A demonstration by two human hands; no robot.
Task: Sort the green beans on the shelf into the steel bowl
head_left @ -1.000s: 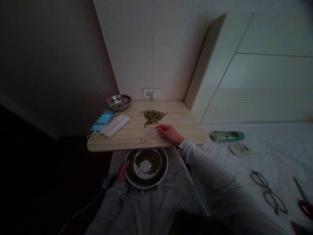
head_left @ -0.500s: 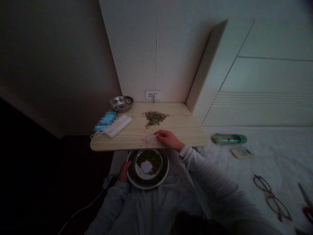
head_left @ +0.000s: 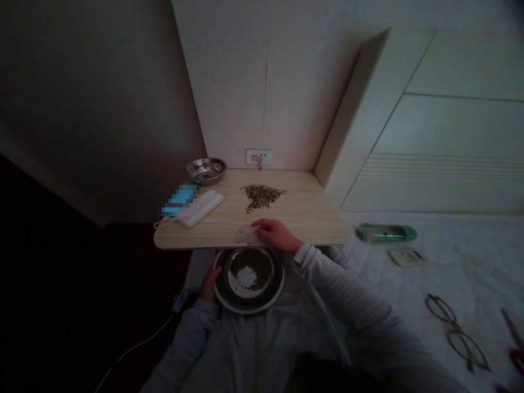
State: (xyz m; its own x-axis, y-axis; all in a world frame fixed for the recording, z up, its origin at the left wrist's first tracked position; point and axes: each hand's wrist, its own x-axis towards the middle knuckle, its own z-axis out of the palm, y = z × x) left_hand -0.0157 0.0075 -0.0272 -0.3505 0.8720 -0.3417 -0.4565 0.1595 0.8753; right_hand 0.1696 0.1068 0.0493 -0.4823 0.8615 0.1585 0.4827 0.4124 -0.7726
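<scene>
My left hand grips the left rim of a round metal bowl, held just below the table's front edge. Small dark green beans lie inside it, around a bare bright patch. Over the front part of the wooden table, my right hand pinches a thin translucent scraper, which rests near the edge with a few beans by it. A loose pile of beans is spread on the table beyond my right hand.
A second metal bowl stands at the table's back left, with a phone and a white power bank nearer. On the white bed at right lie a green bottle, a pale packet, glasses and scissors.
My right hand and the scraper have shifted slightly left and closer to the table edge above the bowl. The camera view has moved a little. My left hand still grips the bowl.
</scene>
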